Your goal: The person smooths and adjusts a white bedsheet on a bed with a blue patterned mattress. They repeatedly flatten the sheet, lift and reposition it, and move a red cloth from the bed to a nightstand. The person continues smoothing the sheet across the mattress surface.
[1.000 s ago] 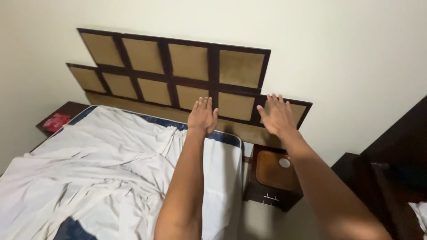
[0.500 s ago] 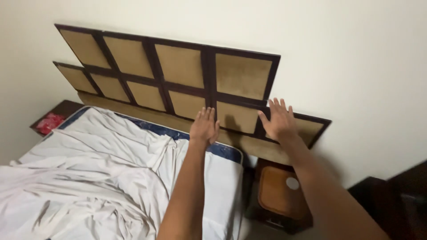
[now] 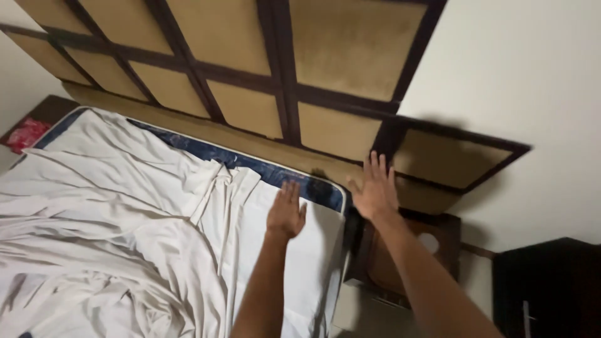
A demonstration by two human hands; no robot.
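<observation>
A padded headboard (image 3: 250, 75) on a pale wall fills my view, its top cut off, above a bed with a rumpled white sheet (image 3: 125, 225) on a blue-edged mattress (image 3: 313, 184). My left hand (image 3: 286, 211) hovers flat over the sheet's corner, holding nothing; my right hand (image 3: 374, 188), fingers spread, reaches the headboard's lower edge; contact unclear.

Rumpled white sheet (image 3: 125, 238), blue-edged mattress corner (image 3: 313, 188) bare beside headboard
</observation>
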